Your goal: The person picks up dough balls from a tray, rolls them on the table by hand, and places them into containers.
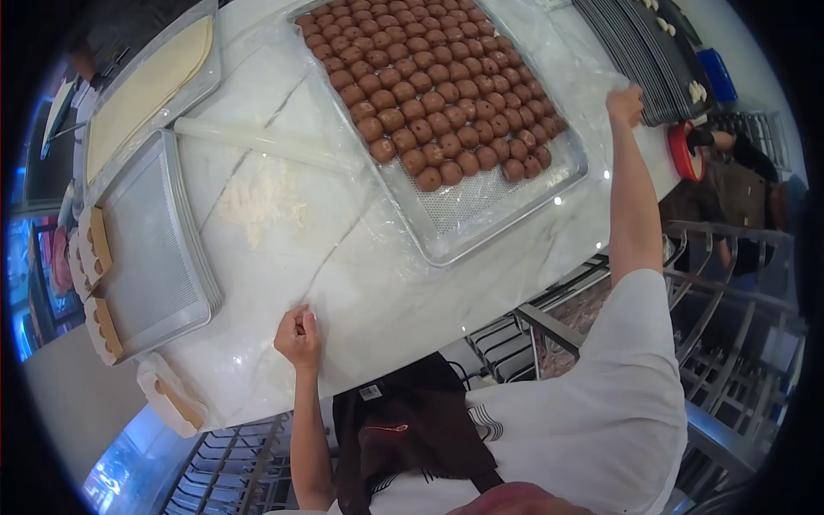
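My left hand (pixel 299 340) is closed just above the marble table (pixel 343 292) near its front edge. Whatever its curled fingers may hold is hidden. Reaching far to the right, my right hand (pixel 625 106) is closed on the clear plastic sheet (pixel 592 96) beside the big tray. That perforated metal tray (pixel 498 225) lies between my hands, toward the back. Rows of round brown dough balls (pixel 429 90) cover most of it, while its near end shows bare mesh.
A translucent rolling pin (pixel 266 146) lies near scattered flour (pixel 262 202). Stacked trays (pixel 154 249) stand left, below a pale dough sheet (pixel 150 94). Dark ridged pans (pixel 631 56) and a red round container (pixel 684 150) are at right, by another person's gloved hand (pixel 702 137). Metal racks (pixel 549 326) stand below.
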`<state>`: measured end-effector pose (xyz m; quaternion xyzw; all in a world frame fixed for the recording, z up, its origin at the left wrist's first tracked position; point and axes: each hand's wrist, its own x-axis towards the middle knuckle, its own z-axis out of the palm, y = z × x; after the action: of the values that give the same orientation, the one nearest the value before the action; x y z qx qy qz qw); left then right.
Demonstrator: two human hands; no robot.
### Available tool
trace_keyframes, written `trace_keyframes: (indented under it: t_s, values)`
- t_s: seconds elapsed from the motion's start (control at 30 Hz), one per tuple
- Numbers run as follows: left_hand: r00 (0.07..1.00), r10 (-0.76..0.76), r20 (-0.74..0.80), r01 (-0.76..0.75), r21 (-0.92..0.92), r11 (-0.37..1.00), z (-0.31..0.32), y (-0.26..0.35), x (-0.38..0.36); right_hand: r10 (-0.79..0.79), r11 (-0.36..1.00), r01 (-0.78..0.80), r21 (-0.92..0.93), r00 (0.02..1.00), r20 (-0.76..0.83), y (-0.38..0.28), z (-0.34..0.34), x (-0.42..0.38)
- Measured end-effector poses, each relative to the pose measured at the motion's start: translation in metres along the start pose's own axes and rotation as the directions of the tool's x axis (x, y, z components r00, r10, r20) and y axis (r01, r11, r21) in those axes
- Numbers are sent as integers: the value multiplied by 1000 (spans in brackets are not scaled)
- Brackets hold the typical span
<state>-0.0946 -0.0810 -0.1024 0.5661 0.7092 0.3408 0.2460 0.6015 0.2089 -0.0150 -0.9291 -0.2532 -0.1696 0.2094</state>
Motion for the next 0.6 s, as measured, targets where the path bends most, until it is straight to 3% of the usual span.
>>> trace_keyframes:
  t_s: [0.07, 0.17, 0.27, 0.3, 0.37, 0.53, 0.6]
  values:
    - [1000, 3, -24, -3, 0, 1000, 0, 4, 1, -76, 996, 80, 42, 994, -84, -16, -2, -13]
    - [999, 21, -29, -20, 7, 1000, 1, 0, 0, -394, 916, 392, 84, 919, 11, -26, -5, -37]
    - [1000, -4, -22, 4, -5, 1000, 3, 0, -1, -566, 825, 565, 28, 824, 24, -37, -12, -67]
    - [1000, 3, -9, -3, -4, 1000, 3, -1, -1, -556, 831, 556, 20, 831, 27, -32, -14, -71]
    - [1000, -14, -14, 14, -11, 1000, 3, -3, -1, -773, 622, 781, 57, 602, 201, -27, -17, -75]
    - [1000, -6, -19, 6, 6, 1000, 3, -3, -1, -791, 581, 812, 50, 549, 271, -9, -23, -72]
    - [1000, -3, -22, 3, 6, 1000, 3, -3, -1, -758, 582, 806, 110, 488, 432, -6, -33, -67]
